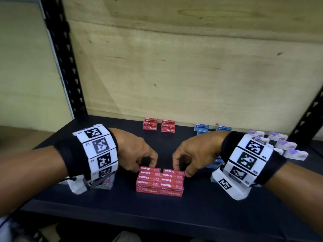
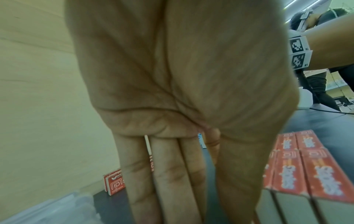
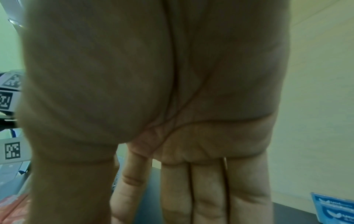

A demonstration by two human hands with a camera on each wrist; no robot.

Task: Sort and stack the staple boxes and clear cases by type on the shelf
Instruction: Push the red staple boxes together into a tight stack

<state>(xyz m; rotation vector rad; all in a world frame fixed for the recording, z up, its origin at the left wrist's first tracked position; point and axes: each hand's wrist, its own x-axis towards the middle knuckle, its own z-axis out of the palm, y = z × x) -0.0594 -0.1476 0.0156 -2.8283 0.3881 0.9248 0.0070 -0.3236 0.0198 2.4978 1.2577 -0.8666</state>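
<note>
I have both hands on the red staple box stack (image 1: 160,181), which sits near the front edge of the shelf (image 1: 201,212), about midway along it. My left hand (image 1: 138,155) pinches the top box of the left column at its far end, fingers (image 1: 152,158) curled down onto it; my right hand (image 1: 194,154) does the same on the right column, thumb at the box's outer side. Both sets of fingers are clamped on top boxes.

The risk, as I judge it, is the stack itself: two tall columns of light cardboard, standing just beside each other. If I squeeze unevenly or pull one hand away with a box stuck to a finger, a column could shear and spill toward the front edge. The wrist rigs hang low too, and the right one is near the blue staple boxes (image 1: 214,164), so a careless sweep could knock them.

Further back, two short red piles (image 1: 159,125) stand near the rear edge, with more blue boxes (image 1: 212,129) to their right and clear cases (image 1: 286,145) toward the right rear corner. The shelf is dark and smooth, backed by a plywood panel (image 1: 192,67), with black slotted uprights (image 1: 59,55) at the sides.
</note>
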